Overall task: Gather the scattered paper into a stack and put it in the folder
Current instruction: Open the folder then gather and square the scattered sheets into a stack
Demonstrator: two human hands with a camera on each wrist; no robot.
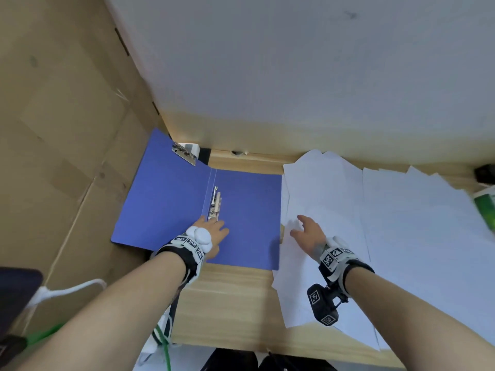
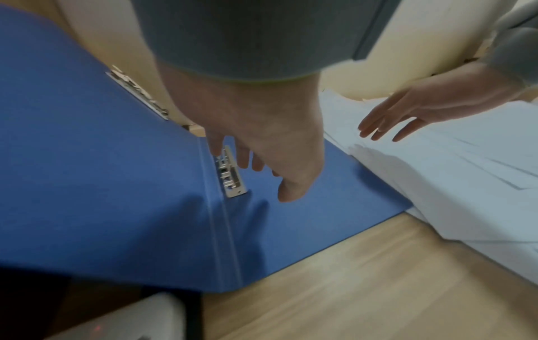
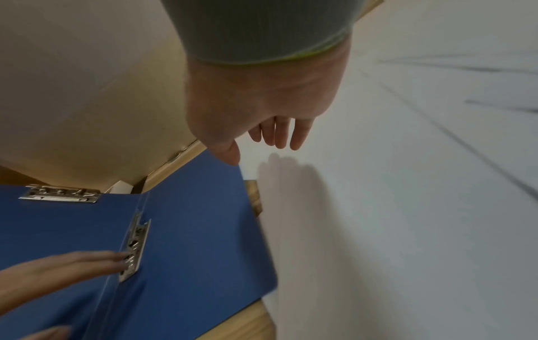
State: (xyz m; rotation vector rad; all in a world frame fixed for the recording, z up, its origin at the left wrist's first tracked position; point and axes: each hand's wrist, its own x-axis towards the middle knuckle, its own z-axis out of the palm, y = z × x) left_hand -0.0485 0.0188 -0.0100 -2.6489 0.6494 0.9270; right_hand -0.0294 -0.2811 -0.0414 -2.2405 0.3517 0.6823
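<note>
The blue card folder (image 1: 187, 207) lies open at the worktop's left edge, left hand (image 1: 214, 234) flat beside its metal spine clip (image 1: 215, 202). The right hand (image 1: 308, 234) hovers spread over the scattered white paper sheets (image 1: 401, 223), nothing held. Gathering is in hand; next, sweep sheets together.

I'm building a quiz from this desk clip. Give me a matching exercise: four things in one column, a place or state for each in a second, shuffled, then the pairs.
1. folder
2. paper
3. left hand
4. right hand

A. spread loose on the desk's right side
B. lying open, blue
C. fingers at the metal clip by the spine
D. open, above the white sheets

Pairs: 1-B, 2-A, 3-C, 4-D
</note>
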